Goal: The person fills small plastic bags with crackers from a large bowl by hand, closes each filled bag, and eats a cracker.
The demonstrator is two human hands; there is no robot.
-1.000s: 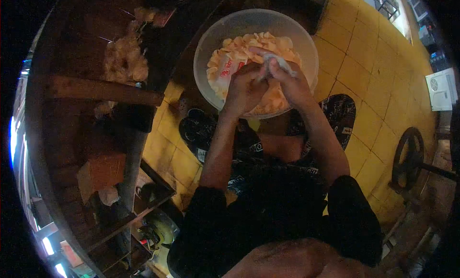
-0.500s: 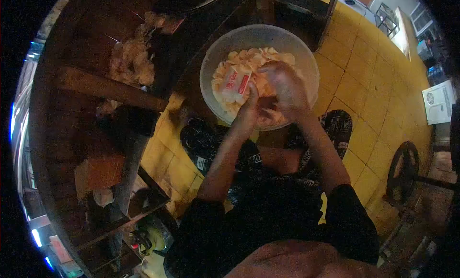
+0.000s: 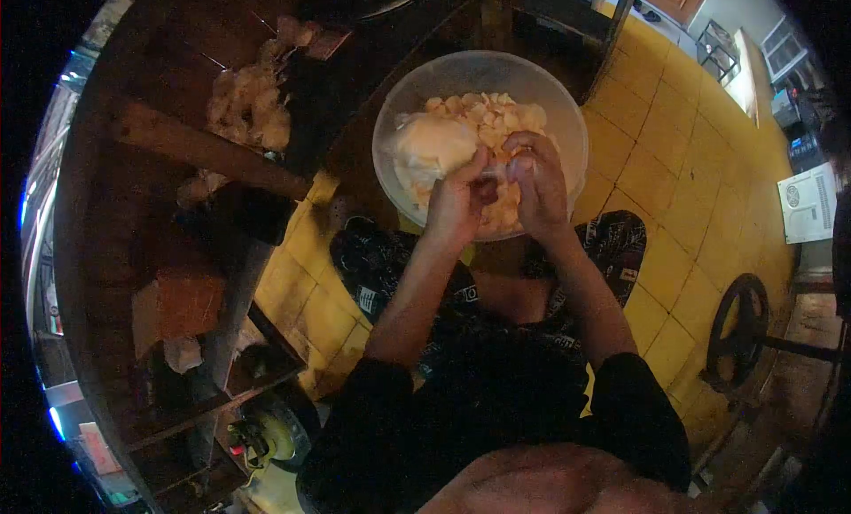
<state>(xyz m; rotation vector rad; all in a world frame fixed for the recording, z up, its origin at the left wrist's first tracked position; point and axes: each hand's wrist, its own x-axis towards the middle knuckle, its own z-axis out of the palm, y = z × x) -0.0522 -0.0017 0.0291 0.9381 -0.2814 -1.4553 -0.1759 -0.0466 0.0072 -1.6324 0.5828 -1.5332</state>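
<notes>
A large translucent tub [image 3: 567,115] stands between my knees, holding many pale orange chips [image 3: 501,115]. Over its left side is a clear plastic bag [image 3: 434,144] with a pale, rounded filling; no red print shows on it. My left hand [image 3: 461,199] grips the bag's gathered right end with thumb and fingers. Just to the right, my right hand [image 3: 539,182] has its fingers curled together at the bag's twisted end, above the chips. Whether a tie or band is between the fingers is too small to tell.
Wooden shelving [image 3: 213,151] runs along the left, with a cardboard box [image 3: 177,310] and a tangled light bundle [image 3: 251,106] on it. A dark wheel [image 3: 737,330] on a shaft stands at the right. A white panel [image 3: 808,203] is beyond it on yellow tiles [image 3: 665,177].
The bag has turned from its red-printed face to a plain one, and its filled part lies left of my left hand. My right hand has moved from a blurred spread to curled fingers.
</notes>
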